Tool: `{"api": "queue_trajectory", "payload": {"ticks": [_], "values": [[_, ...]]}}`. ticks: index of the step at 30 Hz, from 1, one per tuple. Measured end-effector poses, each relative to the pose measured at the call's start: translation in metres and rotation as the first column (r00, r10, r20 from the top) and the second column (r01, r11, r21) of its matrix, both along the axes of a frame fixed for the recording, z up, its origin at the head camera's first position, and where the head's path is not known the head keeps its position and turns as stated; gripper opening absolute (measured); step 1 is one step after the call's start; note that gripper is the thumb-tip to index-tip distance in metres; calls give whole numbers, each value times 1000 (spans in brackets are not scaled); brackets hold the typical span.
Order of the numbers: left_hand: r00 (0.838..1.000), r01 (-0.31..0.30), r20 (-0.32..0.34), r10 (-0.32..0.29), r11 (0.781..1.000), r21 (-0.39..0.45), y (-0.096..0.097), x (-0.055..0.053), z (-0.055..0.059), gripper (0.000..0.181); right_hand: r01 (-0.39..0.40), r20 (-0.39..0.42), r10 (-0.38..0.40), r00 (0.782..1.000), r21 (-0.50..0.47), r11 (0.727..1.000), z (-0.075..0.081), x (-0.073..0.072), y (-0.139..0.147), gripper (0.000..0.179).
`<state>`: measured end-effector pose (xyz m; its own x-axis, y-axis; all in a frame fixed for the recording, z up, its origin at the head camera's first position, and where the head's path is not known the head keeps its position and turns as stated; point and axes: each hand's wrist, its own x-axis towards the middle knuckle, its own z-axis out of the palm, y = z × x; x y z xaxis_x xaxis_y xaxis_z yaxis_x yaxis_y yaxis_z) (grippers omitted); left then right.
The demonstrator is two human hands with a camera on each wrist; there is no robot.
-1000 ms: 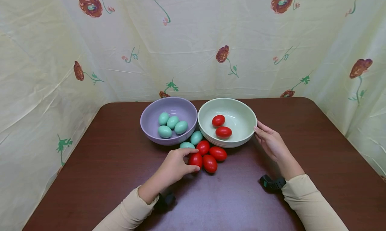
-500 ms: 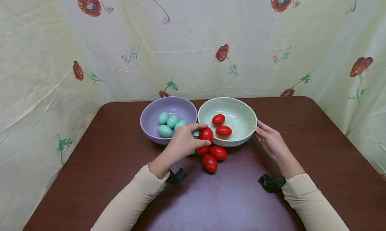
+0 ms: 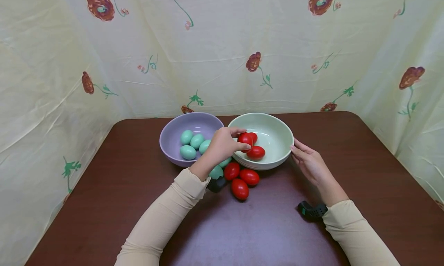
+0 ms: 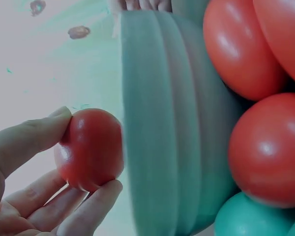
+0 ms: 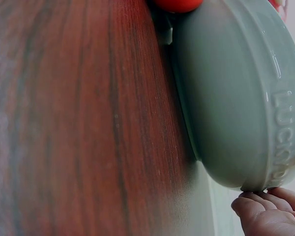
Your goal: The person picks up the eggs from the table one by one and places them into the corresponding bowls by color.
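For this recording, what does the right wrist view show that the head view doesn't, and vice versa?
Only the right wrist view shows raised lettering, beginning "LUCKY", on the outside of the pale green bowl.
Only the head view shows the purple bowl and mint-green eggs.
Both show the right hand touching the pale green bowl, the wooden table and at least one red egg.

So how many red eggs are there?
6: the held egg in the left hand, over the green bowl; a back egg and front egg inside it; a left egg, right egg and near egg on the table. The left arm may hide others.
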<state>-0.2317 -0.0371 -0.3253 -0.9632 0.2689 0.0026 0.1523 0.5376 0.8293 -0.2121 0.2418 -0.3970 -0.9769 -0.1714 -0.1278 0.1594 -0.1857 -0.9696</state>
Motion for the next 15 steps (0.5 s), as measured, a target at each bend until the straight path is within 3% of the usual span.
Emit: {"api": "queue_trajectory", "payload": {"ticks": [6,10,15], "values": [[1000,-1,19,1,1000,-7,9,-19,-7,49,0,1,0,1000,-4,1000,-1,-1,-1,67],[1000,9,21,-8,1000,-20,19,-27,-7,49,-2,-4,2,1000,-10,1000,-1,-1,-1,68],[998,16,56,-18,999,32,31,-33,-9,47,-5,-4,5,1000,-4,1000,0,-1,-1,67]]}}
